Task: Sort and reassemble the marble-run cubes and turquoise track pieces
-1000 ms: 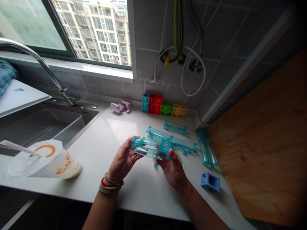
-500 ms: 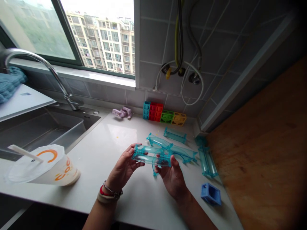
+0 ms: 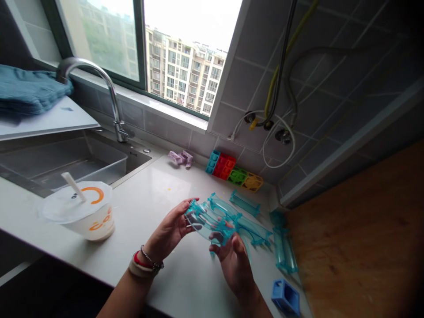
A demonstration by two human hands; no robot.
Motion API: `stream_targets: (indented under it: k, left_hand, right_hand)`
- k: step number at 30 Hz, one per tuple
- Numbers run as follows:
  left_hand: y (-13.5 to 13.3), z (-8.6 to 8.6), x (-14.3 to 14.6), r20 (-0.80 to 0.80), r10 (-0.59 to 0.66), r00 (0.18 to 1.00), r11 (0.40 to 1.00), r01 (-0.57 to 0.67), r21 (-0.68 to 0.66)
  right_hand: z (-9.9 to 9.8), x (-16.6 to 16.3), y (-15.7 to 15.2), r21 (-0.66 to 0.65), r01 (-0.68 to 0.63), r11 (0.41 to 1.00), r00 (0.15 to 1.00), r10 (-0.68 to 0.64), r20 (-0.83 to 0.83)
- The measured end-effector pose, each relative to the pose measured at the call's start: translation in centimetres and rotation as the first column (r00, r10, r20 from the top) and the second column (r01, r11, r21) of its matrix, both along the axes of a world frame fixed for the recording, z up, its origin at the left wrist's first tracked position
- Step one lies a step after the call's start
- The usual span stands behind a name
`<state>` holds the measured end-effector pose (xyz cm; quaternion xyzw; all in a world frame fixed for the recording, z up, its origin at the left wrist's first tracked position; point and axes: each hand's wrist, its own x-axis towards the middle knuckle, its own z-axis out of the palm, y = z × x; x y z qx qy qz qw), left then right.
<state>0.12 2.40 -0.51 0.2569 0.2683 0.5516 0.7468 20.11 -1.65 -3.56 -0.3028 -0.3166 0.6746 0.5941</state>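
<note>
Teal piece [image 3: 204, 224] — between both grips [image 3: 170, 232] [image 3: 233, 266]

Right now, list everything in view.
Held piece: one, teal, above counter
Other clear pieces: several, teal, counter
Blocks: several, blue, red, green, yellow, wall
Cube: one, blue, front right
Small pieces: count unclear, purple, back counter
Cup: one, whitish, left counter
Sink: one, grey, left
Faucet: one, silver, behind sink
Board: one, white, over sink
Cloth: heap, blue, far left
Window: one, dark-framed, back
Hoses: several, yellow, grey, wall
Panel: one, brown, right
Left hand: one, piece's left end
Right hand: one, piece's right end
</note>
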Motion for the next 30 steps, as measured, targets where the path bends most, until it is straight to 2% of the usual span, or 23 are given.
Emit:
stream_targets:
  k: [2, 4, 6, 8, 10, 13, 15, 18, 20, 22, 24, 26, 28, 30]
  left_hand:
    - [0.2, 0.3, -1.1, 0.004, 0.115, 0.993, 0.993, -0.115, 0.01]
    - [0.3, 0.6, -2.4, -0.063, 0.301, 0.952, 0.953, -0.297, 0.062]
    - [0.1, 0.8, -3.4, -0.202, 0.507, 0.838, 0.86, -0.477, 0.18]
    - [-0.3, 1.0, -4.1, -0.334, 0.638, 0.693, 0.767, -0.536, 0.352]
    - [-0.7, 1.1, -4.2, -0.416, 0.685, 0.598, 0.718, -0.457, 0.524]
    - [-1.3, 1.0, -4.0, -0.477, 0.715, 0.511, 0.655, -0.253, 0.712]
    - [-1.5, 0.8, -3.7, -0.493, 0.747, 0.446, 0.598, -0.127, 0.792]
    - [-1.6, 0.5, -3.4, -0.476, 0.79, 0.387, 0.518, -0.006, 0.855]
    - [-1.7, 0.5, -3.2, -0.457, 0.799, 0.391, 0.489, 0.02, 0.872]
    - [-1.8, 0.6, -3.0, -0.446, 0.797, 0.406, 0.478, 0.026, 0.878]
    - [-2.0, 0.8, -2.9, -0.45, 0.779, 0.436, 0.49, 0.025, 0.872]
    - [-2.3, 1.0, -2.8, -0.469, 0.734, 0.492, 0.526, 0.027, 0.85]
    - [-2.6, 1.1, -2.7, -0.473, 0.659, 0.585, 0.571, 0.02, 0.82]
    - [-2.8, 1.2, -2.6, -0.458, 0.575, 0.678, 0.619, 0.007, 0.786]
  right_hand:
    - [0.3, -0.2, 0.1, 0.01, -0.066, 0.998, 0.998, 0.065, 0.012]
    - [0.6, -0.2, 0.3, 0.007, -0.123, 0.992, 0.992, 0.123, -0.008]
    - [0.5, -0.1, 0.4, 0.015, -0.141, 0.99, 0.99, 0.141, 0.004]
    - [0.0, 0.0, 0.4, 0.075, -0.115, 0.991, 0.989, 0.107, 0.103]
    - [-0.8, 0.0, 0.2, 0.186, -0.096, 0.978, 0.965, 0.045, 0.259]
    - [-1.6, -0.4, 0.0, 0.343, -0.157, 0.926, 0.881, -0.025, 0.472]
    - [-1.3, -0.9, 0.1, 0.386, -0.19, 0.903, 0.827, -0.065, 0.558]
    - [0.1, -1.7, 0.8, 0.39, -0.151, 0.908, 0.756, -0.149, 0.638]
    - [1.6, -2.0, 1.4, 0.415, -0.087, 0.906, 0.671, -0.254, 0.697]
    - [3.3, -2.0, 2.1, 0.497, -0.084, 0.864, 0.53, -0.384, 0.757]
    - [5.0, -1.8, 2.7, 0.577, -0.204, 0.791, 0.373, -0.483, 0.793]
    - [6.6, -1.6, 3.2, 0.568, -0.383, 0.728, 0.25, -0.51, 0.823]
    - [7.9, -1.3, 3.6, 0.496, -0.51, 0.703, 0.166, -0.485, 0.859]
    - [8.8, -0.9, 4.0, 0.439, -0.565, 0.698, 0.123, -0.456, 0.882]
